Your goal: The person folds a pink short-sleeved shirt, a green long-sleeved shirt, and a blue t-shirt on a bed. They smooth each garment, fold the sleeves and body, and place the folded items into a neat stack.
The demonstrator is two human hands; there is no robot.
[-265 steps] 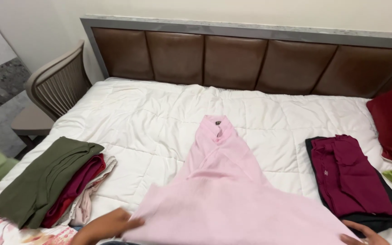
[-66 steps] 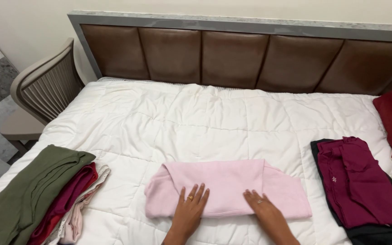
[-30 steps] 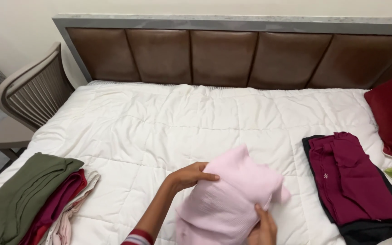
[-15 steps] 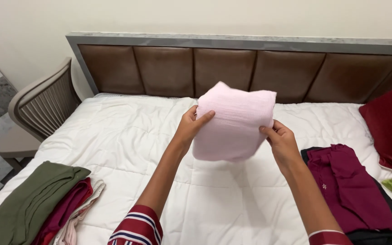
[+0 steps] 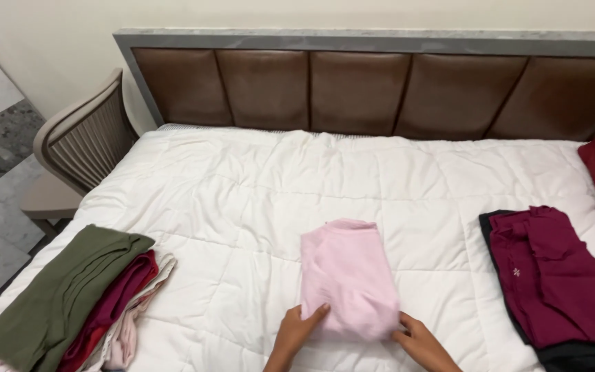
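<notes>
Folded pink garment (image 5: pixel 348 277) lies flat on white quilt (image 5: pixel 242 207), long axis running from my hands toward headboard. My left hand (image 5: pixel 296 329) and right hand (image 5: pixel 418 337) pinch its near corners.

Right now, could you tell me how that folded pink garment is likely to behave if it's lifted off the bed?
The folded pink garment is soft cloth, so it would probably sag and unfold unless supported underneath. It looks thin, so likely light. With the left hand and right hand at its near corners only, the far end would likely droop.
</notes>
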